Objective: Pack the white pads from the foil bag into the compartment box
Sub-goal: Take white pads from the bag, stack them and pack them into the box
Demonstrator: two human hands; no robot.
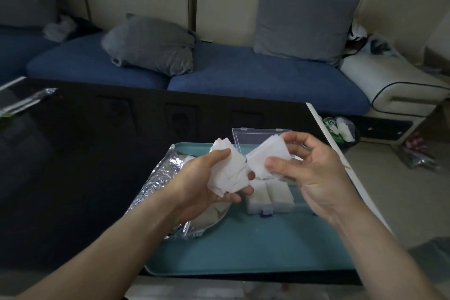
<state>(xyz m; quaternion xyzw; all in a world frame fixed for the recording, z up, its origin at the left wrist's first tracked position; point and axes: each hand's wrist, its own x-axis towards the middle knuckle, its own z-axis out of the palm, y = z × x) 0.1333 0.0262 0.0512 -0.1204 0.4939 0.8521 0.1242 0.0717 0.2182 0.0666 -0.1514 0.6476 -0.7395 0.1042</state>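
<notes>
**White pads: partly packed, two bunches in hand**

Head view: white pads [227, 173] are split btwn your hands, held above the teal tray [243, 251]. Your left hand [207, 185] curls round a loose, fanned bunch; your right hand [314, 170] pinches a neater stack [270, 156] btwn thumb and fingers. The compartment box [270, 200] sits on the tray just below, lid up, w/ at least two front compartments already full of pads. Rear compartments are hidden by your hands, so can't tell how many are left. Foil bag [158, 182] lies at the tray's left edge, under your left wrist; contents not visible. Judgement: roughly mid-task; both bunches remain unpacked.
</notes>
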